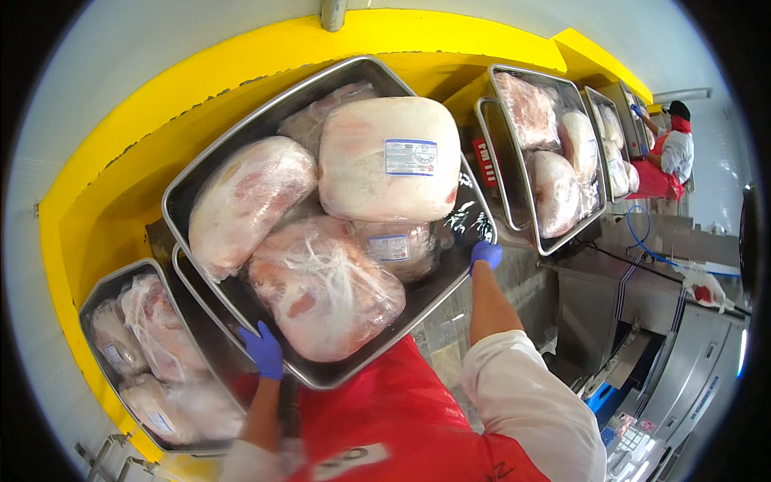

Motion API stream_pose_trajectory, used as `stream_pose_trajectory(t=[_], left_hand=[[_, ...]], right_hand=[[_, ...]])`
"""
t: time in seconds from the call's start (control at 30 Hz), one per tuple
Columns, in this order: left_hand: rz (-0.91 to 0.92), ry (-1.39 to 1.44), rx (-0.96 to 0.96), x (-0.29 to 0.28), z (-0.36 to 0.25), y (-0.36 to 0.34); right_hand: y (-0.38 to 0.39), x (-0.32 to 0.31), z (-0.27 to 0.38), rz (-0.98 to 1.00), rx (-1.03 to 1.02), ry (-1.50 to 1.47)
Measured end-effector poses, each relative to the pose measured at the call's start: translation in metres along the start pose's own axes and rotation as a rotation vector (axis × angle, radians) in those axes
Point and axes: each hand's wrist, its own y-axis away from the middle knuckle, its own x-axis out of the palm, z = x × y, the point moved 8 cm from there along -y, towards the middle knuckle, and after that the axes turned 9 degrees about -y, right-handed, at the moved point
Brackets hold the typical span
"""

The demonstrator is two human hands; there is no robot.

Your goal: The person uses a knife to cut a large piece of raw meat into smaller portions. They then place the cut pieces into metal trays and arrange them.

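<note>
A large metal tub (466, 215) is in front of me, tilted in view, holding several plastic-wrapped cuts of meat. A big pale block of meat (353, 153) with a white and blue label lies on top. To its left is a long rounded cut (255, 201); nearest me sits a piece in loose clear wrap (328, 289). My left hand (263, 351), in a blue glove, is closed on the tub's near left rim. The right hand (486, 255), gloved alike, grips the rim at the right corner. Fingers on the tub's outer side are partly hidden.
A similar tub of wrapped meat (132, 341) stands at the left, another (562, 161) at the right. Yellow barrier (265, 88) runs along the wall behind. Metal machinery (590, 305) and a blue hose (638, 229) are at right. Farther off, a person in red and white (675, 157) works.
</note>
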Motion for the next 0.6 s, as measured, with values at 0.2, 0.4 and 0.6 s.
stream_pose_trajectory(t=[0.2,0.4,0.6], left_hand=[[-0.104,-0.033,-0.026,0.009,0.001,0.004],[-0.128,-0.016,0.051,-0.008,-0.017,-0.012],[-0.137,-0.068,0.090,-0.019,-0.025,-0.038]], right_hand=[[0.011,-0.006,0.043,-0.011,-0.011,0.005],[0.011,-0.006,0.014,0.003,0.031,0.025],[0.015,-0.006,-0.013,-0.013,0.055,0.026]])
